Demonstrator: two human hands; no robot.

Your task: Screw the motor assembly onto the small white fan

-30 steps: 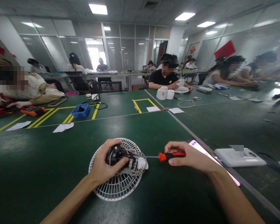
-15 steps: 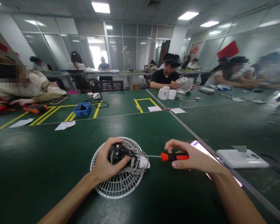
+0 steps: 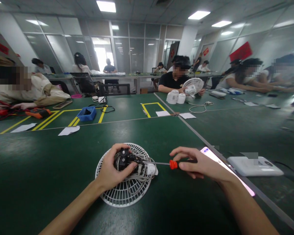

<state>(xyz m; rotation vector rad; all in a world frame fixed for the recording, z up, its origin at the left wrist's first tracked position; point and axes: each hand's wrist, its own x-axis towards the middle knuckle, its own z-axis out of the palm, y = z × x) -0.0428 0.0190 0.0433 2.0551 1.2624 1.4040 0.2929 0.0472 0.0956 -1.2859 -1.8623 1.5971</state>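
A white fan grille lies on the green table, with a black motor assembly and a coiled grey cord on top. My left hand is wrapped round the motor assembly, thumb across its near side. From the right, a screwdriver with a red and black handle lies level, its metal shaft reaching into the assembly beside a white plastic part. My right hand is closed round the screwdriver's handle, covering most of it. The tip is hidden inside the assembly.
To the right lie a lit phone and a white device with a cable. Farther off are a blue bin, paper slips and white fan parts. Across the table a person holds another fan.
My right hand's fingers have shifted forward and over the screwdriver's handle, which now shows less. My left hand stays on the motor assembly. The person opposite has tilted their fan up.
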